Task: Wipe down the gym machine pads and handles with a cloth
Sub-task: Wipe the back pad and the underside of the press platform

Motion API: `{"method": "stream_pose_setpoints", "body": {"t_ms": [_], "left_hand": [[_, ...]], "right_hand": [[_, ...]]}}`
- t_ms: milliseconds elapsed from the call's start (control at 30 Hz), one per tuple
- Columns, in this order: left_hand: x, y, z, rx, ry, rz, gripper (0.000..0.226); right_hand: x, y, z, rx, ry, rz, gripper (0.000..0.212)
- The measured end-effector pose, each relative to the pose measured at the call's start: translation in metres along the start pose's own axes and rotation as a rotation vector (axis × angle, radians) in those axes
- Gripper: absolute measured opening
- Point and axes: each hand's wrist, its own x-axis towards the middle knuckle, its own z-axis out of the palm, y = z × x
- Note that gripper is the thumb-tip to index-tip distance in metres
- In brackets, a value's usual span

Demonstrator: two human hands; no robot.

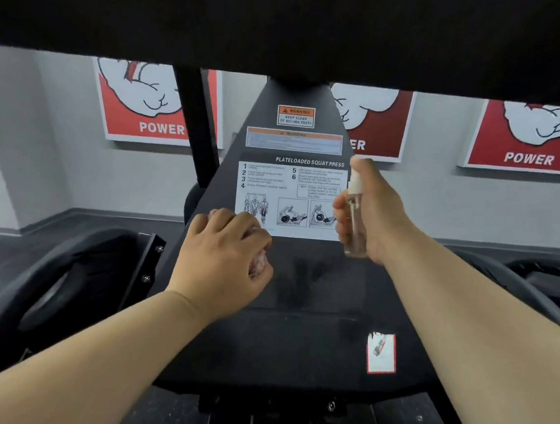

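Note:
A black squat press panel fills the middle of the view, with a white instruction sticker on its upper half. My left hand grips a crumpled pinkish cloth against the panel, just below the sticker's lower left corner. My right hand holds a small clear spray bottle upright beside the sticker's right edge, with a finger on top of the white nozzle. A darker damp patch shows on the panel between the two hands.
Black padded machine parts curve at the lower left and far right. A dark bar spans the top of the view. Red POWER posters hang on the grey wall. A small red-edged sticker sits low on the panel.

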Motion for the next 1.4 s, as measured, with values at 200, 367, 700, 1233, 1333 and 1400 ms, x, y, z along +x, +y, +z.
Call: {"method": "stream_pose_setpoints", "body": {"t_ms": [200,367,700,1233,1333,1400], "left_hand": [[0.02,-0.023,0.001,0.003,0.072,-0.006,0.025],[0.029,-0.034,0.01,-0.016,0.125,-0.013,0.023],[0.004,-0.052,0.046,-0.036,0.065,-0.047,0.015],[0.014,-0.041,0.076,-0.053,0.107,-0.014,0.014],[0.008,-0.044,0.083,-0.057,0.095,-0.02,0.011],[0.006,-0.049,0.088,-0.045,0.101,-0.036,0.01]], "right_hand": [[0.021,-0.028,0.041,-0.069,-0.04,-0.156,0.053],[0.035,-0.052,0.068,-0.064,-0.048,-0.14,0.051],[0.055,-0.027,0.113,-0.39,-0.159,-0.226,0.052],[0.082,-0.049,0.087,0.278,0.091,-0.254,0.053],[0.085,-0.049,0.093,0.075,0.0,-0.275,0.048],[0.085,-0.047,0.1,-0.007,-0.08,-0.298,0.047]]}}
